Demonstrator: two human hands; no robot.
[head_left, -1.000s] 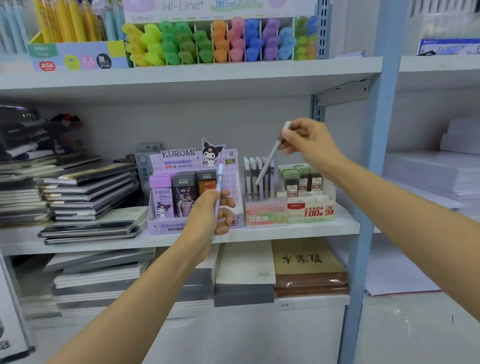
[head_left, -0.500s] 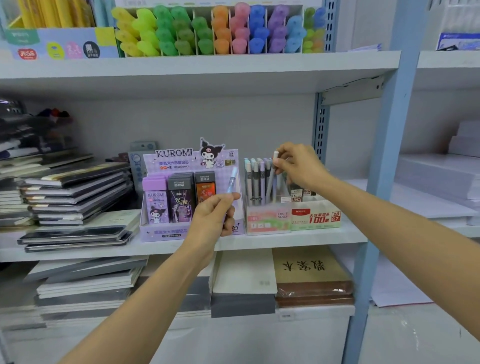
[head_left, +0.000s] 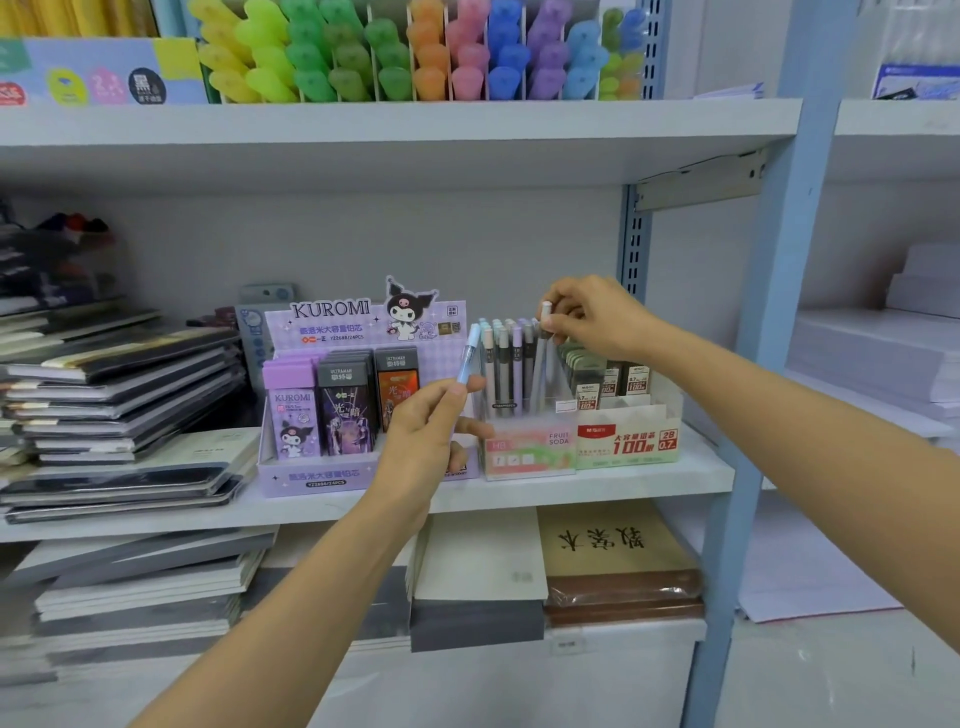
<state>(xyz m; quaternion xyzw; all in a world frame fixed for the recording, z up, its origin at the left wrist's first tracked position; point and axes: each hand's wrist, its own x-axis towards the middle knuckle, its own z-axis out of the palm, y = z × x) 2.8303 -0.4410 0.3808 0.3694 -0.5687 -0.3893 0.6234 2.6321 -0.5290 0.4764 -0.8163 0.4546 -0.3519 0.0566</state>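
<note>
Stationery-shop shelving: middle shelf board (head_left: 597, 488) carries a purple Kuromi lead display (head_left: 332, 322), a clear Fruit Soda pen box (head_left: 527, 449) and a lead refill box (head_left: 628, 441) touching its right side, with notebook stacks (head_left: 119, 395) at left and highlighters (head_left: 415, 57) on the shelf above. Left hand (head_left: 431, 441) grips a light-blue pen (head_left: 469, 353) by its lower end, fingers curled round it, pen tilted upward just in front of the pen box's left edge. Right hand (head_left: 597, 317) pinches the white top of a grey pen (head_left: 539, 364) standing slightly tilted inside the pen box among other pens (head_left: 504, 358).

Upper shelf (head_left: 395, 135) low over packed pens (head_left: 506, 358)
</note>
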